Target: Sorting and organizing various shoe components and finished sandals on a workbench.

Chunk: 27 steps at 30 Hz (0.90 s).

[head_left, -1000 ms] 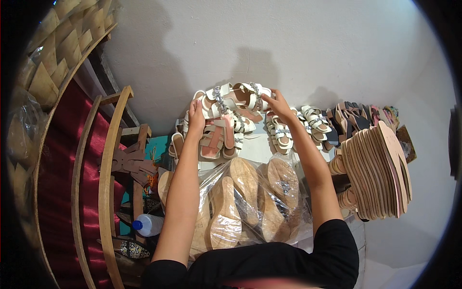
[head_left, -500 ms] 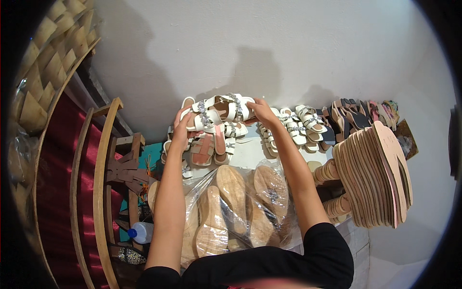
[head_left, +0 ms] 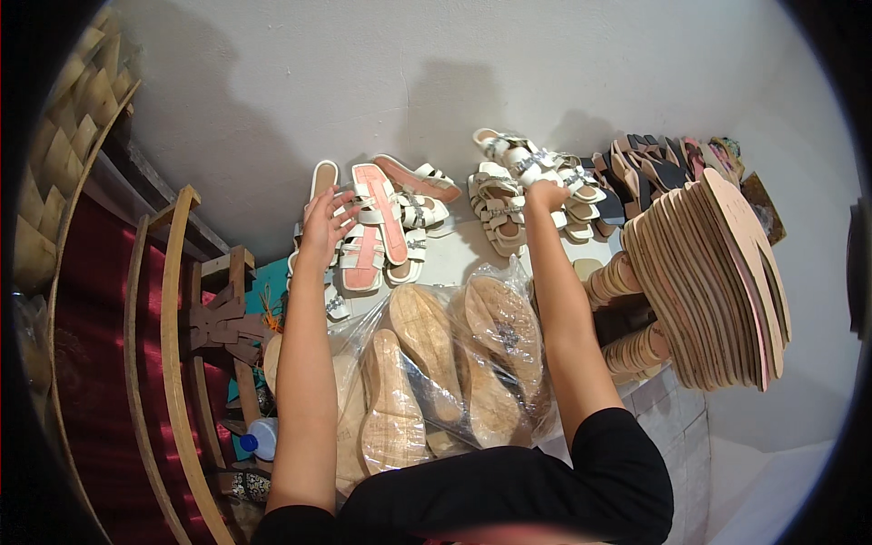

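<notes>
With fingers spread and nothing in them, my left hand (head_left: 322, 227) hovers at the left edge of a heap of white strappy sandals. One upturned sandal (head_left: 380, 207) in that heap shows its pink sole. My right hand (head_left: 547, 195) grips white sandals (head_left: 520, 158) with sparkling silver straps, slightly blurred. They are over a second cluster of similar white sandals (head_left: 498, 216), farther right. My palm hides part of what it holds, so I cannot tell exactly how many sandals are in it.
A clear plastic bag (head_left: 454, 363) of wooden soles lies between my forearms. At right stands a tall stack of sole-shaped boards (head_left: 708, 282), with dark sandals (head_left: 645, 177) behind it. A wooden rack (head_left: 177, 345) and a blue-capped bottle (head_left: 262, 438) are at left.
My left hand has let go of the white sandals and opened. My right hand has carried sandals rightward to the second cluster. An upturned sandal now shows on the left heap.
</notes>
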Each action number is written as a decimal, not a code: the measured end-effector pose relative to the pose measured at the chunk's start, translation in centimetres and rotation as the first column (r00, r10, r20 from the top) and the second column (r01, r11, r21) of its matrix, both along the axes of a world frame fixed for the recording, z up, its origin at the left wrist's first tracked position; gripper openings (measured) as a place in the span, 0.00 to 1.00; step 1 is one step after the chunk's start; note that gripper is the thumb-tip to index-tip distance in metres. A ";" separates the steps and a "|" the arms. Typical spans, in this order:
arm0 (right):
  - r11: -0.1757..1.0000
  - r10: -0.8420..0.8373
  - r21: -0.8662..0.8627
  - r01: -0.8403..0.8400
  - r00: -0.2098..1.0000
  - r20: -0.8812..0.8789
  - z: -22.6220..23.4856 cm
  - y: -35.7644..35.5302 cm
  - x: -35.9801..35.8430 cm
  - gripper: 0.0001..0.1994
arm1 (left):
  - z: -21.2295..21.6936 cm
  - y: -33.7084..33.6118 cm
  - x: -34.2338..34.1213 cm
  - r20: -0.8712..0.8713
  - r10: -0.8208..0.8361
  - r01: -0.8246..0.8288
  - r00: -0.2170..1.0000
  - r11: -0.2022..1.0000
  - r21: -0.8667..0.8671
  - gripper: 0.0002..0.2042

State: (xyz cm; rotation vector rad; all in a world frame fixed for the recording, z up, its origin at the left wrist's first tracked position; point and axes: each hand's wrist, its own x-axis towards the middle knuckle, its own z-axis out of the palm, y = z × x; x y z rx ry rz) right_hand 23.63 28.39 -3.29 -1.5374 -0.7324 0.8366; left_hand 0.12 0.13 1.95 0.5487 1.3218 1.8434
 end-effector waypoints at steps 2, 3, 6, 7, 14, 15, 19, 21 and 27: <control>0.996 -0.083 0.014 0.085 0.994 -0.064 -0.3 -0.4 0.3 0.17 | -0.1 -0.4 0.2 0.008 -0.003 0.003 1.000 1.000 -0.017 0.18; 0.984 -0.171 0.027 0.176 0.977 -0.128 -0.7 0.2 0.8 0.18 | -0.1 -0.2 0.4 0.019 -0.013 0.014 1.000 0.999 -0.029 0.19; 0.983 -0.182 -0.019 0.181 0.977 -0.114 -3.0 0.9 1.7 0.19 | -0.3 -0.4 0.3 0.010 0.002 -0.002 1.000 0.999 -0.044 0.19; 0.985 -0.171 -0.048 0.167 0.981 -0.091 -3.4 1.0 1.7 0.19 | -0.3 -0.6 0.2 0.000 0.012 -0.012 1.000 0.998 -0.060 0.18; 0.957 -0.171 -0.280 0.073 0.923 -0.345 -3.3 1.5 2.0 0.16 | -0.3 -0.2 0.8 -0.113 0.004 -0.022 0.994 0.987 -0.161 0.16; 0.958 -0.169 -0.276 0.073 0.924 -0.342 -3.4 1.8 2.3 0.16 | -0.3 -0.1 1.0 -0.172 0.007 -0.043 0.985 0.977 -0.208 0.16; 0.964 -0.119 -0.261 0.051 0.960 -0.252 -4.5 4.6 4.6 0.15 | -0.5 0.9 1.5 -0.175 -0.029 -0.007 0.984 0.979 -0.202 0.16; 0.933 -0.147 -0.361 0.014 0.927 -0.346 -4.6 4.0 4.0 0.24 | -0.8 0.2 1.0 -0.181 -0.005 -0.036 0.983 0.975 -0.220 0.16; 0.874 -0.171 -0.471 0.117 0.982 -0.074 -5.7 5.2 2.6 0.32 | -1.1 0.3 0.8 -0.187 0.005 -0.048 0.982 0.973 -0.227 0.16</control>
